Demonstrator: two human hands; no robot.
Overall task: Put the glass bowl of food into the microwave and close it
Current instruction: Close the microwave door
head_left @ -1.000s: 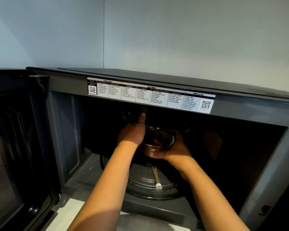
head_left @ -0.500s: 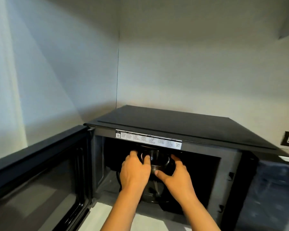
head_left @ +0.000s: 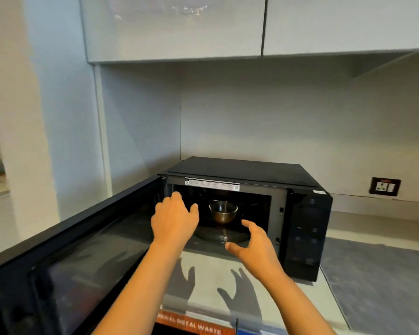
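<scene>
While the glass bowl (head_left: 223, 212) sits inside the microwave (head_left: 249, 209), on what looks like a raised rack above the glass turntable (head_left: 221, 234), its lower part shows a brownish content that cannot be made out further. Neither hand touches it. The left hand (head_left: 174, 220) hangs in front of the cavity's left side with fingers spread and its grip wide, holding nothing; it covers part of the opening. The right hand (head_left: 254, 243) is lower and to the right, just outside the opening, fingers curved in a loose half-open grip, also empty.

Swung fully out to the left, the microwave door (head_left: 78, 257) stands open, its dark window facing the camera. A white label strip (head_left: 212, 184) runs along the top edge of the cavity, and the dark control panel (head_left: 306, 234) is on the right.

Both hands cast shadows on the pale counter (head_left: 203, 281) under the microwave. A grey mat (head_left: 377, 281) lies on the counter to the right. On the back wall a wall socket (head_left: 385, 186) is set near the microwave's right side, and glossy white cabinets (head_left: 174, 27) hang overhead.
</scene>
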